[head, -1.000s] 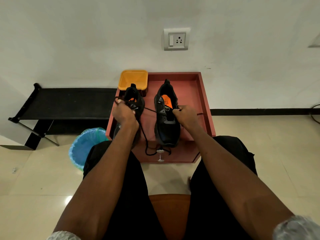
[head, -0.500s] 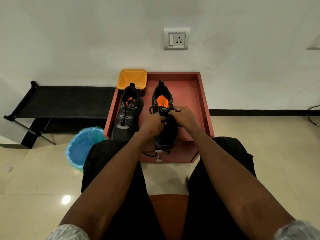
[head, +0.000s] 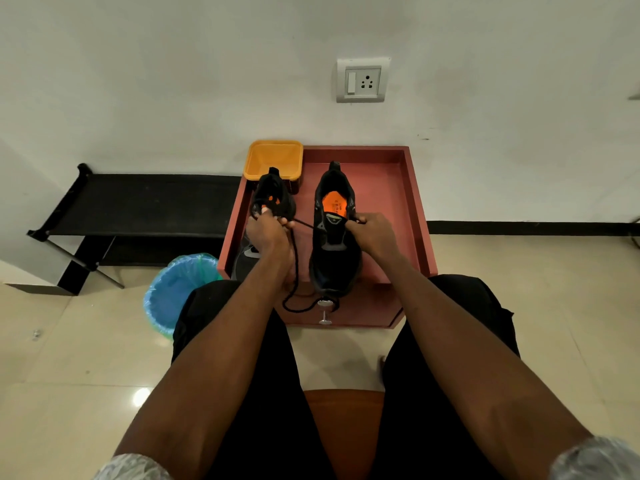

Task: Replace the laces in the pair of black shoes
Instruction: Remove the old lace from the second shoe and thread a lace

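Clearly the limp black cord lace [head: 295, 258], pinched in the left hand [head: 266, 233], handles best near its tip, while the right hand [head: 372, 233] curls round the light black mesh shoe [head: 334, 244].

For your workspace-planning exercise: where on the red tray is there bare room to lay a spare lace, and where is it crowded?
Free: the red tray floor between the right shoe and the tray's right wall, and the far strip beside the orange tub. Crowded: the left side, where the left hand, left shoe and black lace bunch; the right hand pinches at the right shoe's eyelets.
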Motion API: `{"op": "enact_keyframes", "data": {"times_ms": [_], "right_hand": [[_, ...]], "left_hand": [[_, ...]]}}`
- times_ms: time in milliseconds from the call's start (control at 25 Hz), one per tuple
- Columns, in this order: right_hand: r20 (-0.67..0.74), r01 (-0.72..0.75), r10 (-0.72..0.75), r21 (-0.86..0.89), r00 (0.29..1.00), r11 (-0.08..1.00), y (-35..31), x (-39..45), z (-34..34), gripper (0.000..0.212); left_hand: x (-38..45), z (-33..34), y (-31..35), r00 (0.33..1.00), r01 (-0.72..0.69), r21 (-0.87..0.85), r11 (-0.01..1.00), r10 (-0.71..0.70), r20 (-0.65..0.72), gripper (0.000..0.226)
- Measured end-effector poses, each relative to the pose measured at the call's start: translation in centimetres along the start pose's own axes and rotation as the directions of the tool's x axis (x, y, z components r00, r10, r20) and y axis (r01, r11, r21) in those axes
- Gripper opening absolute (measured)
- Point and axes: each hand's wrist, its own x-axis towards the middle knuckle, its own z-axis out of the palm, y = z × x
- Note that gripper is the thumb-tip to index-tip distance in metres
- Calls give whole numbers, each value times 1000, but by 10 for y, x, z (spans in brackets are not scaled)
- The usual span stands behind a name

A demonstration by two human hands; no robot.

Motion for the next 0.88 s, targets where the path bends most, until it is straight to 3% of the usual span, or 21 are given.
{"op": "enact_keyframes", "data": {"times_ms": [40,120,200,240,320,360,400,480,680,760,880], "right_hand": [[-5,6,-6,-15,1000,1000,-1,-1,2,29],[-11,10,-10,-24,1000,1000,-1,-1,4,28],[2,12,-12,-13,1000,1000,-1,-2,3,23],[10,16,-16,-5,1000,1000,-1,-2,3,20],[17,28,-28,5,999,1000,-2,-2,2,16],[14,29,-29,9,999,1000,-2,-2,2,16],[11,30,-30,14,999,999,-2,-2,2,16],[2,16,-16,17,1000,1000,-2,-3,2,18],[-4,4,-4,-24,1000,1000,-5,-4,2,32],[-15,-3,3,-33,1000,999,-5,-3,1,31],[-15,-9,9,-13,1000,1000,-4,-3,3,23]], "left_hand": [[-6,0,0,999,-41,4,999,41,-27,23],[-21,2,-1,977,-215,216,952,208,55,22],[-34,2,-6,863,-501,466,729,384,328,12],[-36,1,-10,773,-629,528,571,386,504,11],[-24,1,-27,600,-796,556,239,191,777,18],[-16,1,-36,549,-835,543,94,58,834,24],[-10,2,-43,529,-848,529,-26,-51,847,28],[-6,6,-48,538,-843,522,-132,-167,826,28],[-3,12,-48,579,-814,576,-73,-177,796,26],[0,11,-46,644,-739,662,127,-156,749,27],[-7,6,-31,756,-376,694,614,-230,613,29]]}}
